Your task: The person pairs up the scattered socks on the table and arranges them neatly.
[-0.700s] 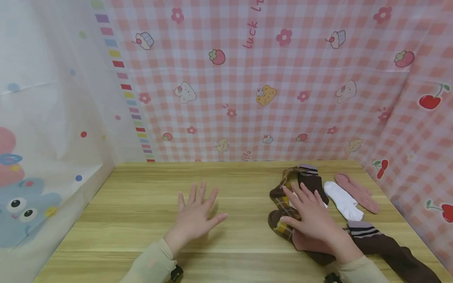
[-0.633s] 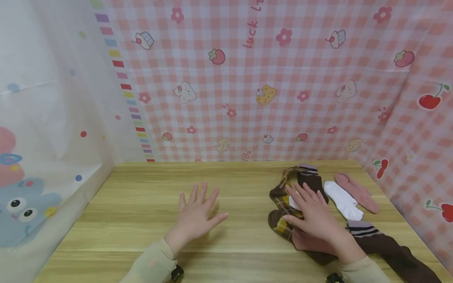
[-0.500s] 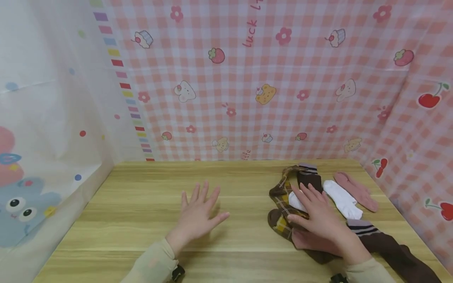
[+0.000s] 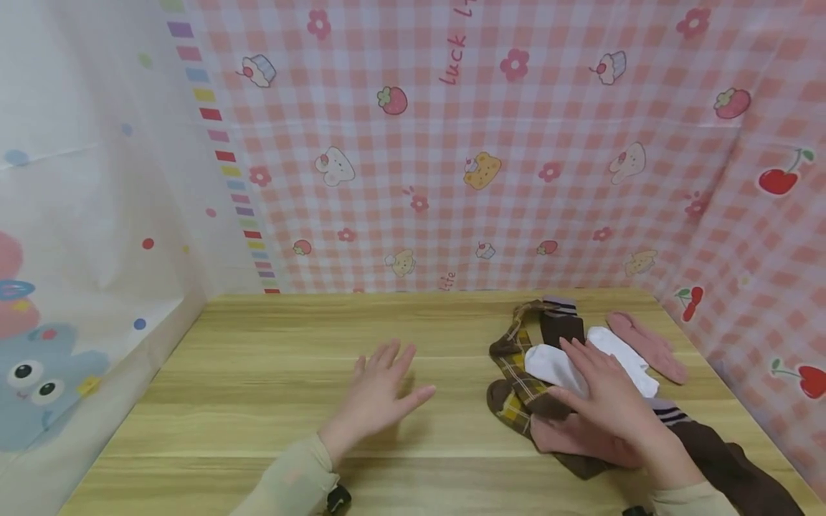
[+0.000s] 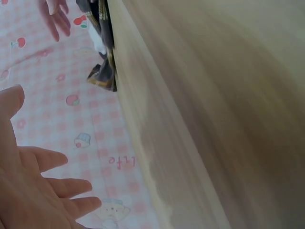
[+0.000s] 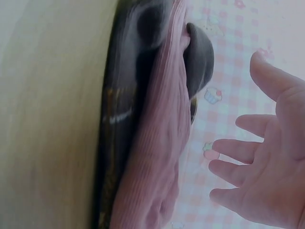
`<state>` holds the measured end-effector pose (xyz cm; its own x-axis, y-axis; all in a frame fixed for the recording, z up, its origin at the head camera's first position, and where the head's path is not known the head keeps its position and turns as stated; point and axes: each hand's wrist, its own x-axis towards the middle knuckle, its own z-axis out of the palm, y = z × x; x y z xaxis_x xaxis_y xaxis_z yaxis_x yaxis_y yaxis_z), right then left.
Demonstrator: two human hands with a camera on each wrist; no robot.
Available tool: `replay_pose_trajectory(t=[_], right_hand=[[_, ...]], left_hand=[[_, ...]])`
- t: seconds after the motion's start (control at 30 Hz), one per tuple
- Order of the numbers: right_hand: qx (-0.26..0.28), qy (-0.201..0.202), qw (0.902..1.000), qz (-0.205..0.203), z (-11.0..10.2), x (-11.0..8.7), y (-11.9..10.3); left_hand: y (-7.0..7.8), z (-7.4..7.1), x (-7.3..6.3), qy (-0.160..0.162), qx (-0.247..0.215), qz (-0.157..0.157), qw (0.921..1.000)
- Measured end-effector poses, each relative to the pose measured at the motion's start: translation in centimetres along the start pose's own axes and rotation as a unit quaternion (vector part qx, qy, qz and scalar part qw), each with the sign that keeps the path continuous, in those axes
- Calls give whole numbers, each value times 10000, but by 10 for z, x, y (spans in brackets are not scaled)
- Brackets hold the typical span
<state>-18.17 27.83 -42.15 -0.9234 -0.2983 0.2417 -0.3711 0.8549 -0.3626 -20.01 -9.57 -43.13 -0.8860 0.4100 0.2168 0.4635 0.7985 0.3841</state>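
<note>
My left hand (image 4: 377,394) hovers over the middle of the wooden table, fingers spread and holding nothing. To the right, my right hand (image 4: 609,394) hangs above a pile of socks, its fingers relaxed and apart from them in the right wrist view. Under and beside it lie a white sock (image 4: 556,367), a pink ribbed sock (image 6: 157,138) and brown-and-yellow plaid socks (image 4: 516,365). Behind them is a dark brown sock (image 4: 561,331) with a striped cuff. Another white sock (image 4: 626,358) and a pink sock (image 4: 647,347) lie at the far right, partly covered by the hand in the first case.
A second dark brown sock (image 4: 736,459) with a striped cuff stretches toward the table's front right. Pink checked cloth (image 4: 413,143) stands behind the wooden table (image 4: 258,401) and along its right side. A white printed sheet (image 4: 84,215) hangs on the left.
Both hands have drifted right and slightly toward me. More of the white sock in the pile shows now. The head view has shifted a little; the socks have stayed in place.
</note>
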Motion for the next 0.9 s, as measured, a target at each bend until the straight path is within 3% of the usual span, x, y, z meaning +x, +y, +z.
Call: replay_pose_trajectory(t=[0.43,0.9], right_hand=[[73,351,9993,-60,-10,-5,16],[315,505,9978,280,-18,-13,26]], left_hand=[[20,9,15,27,-668,206,9976],[40,18,26,-88,-1260,288,9916]])
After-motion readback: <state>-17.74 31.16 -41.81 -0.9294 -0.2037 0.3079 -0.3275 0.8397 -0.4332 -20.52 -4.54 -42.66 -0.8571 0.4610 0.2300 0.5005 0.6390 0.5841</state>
